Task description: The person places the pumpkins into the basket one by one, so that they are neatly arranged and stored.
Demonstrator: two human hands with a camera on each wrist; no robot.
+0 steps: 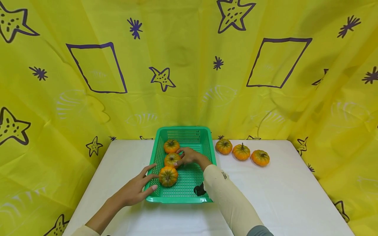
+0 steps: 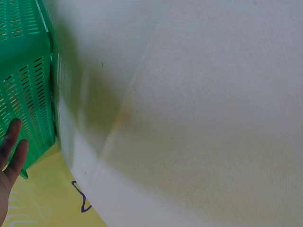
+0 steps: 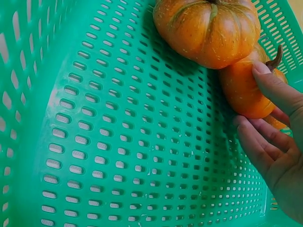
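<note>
A green plastic basket (image 1: 189, 199) holds three small orange pumpkins in a row along its left side. My right hand (image 1: 189, 156) reaches into it and grips the middle pumpkin (image 1: 170, 160). In the right wrist view, the thumb lies on top of that pumpkin (image 3: 246, 90) near its stem and the fingers are at its side. The nearest pumpkin (image 1: 168, 177) sits in front of it, and the far pumpkin (image 1: 171, 146) behind. My left hand (image 1: 134, 190), fingers spread, is at the basket's left rim. Its fingertips show against the slotted wall (image 2: 28, 94) in the left wrist view.
Three more pumpkins, a left one (image 1: 223, 146), a middle one (image 1: 241, 152) and a right one (image 1: 260, 158), stand on the white table (image 1: 280, 196) right of the basket. A yellow curtain (image 1: 189, 108) with drawn stars encloses the table's back and sides.
</note>
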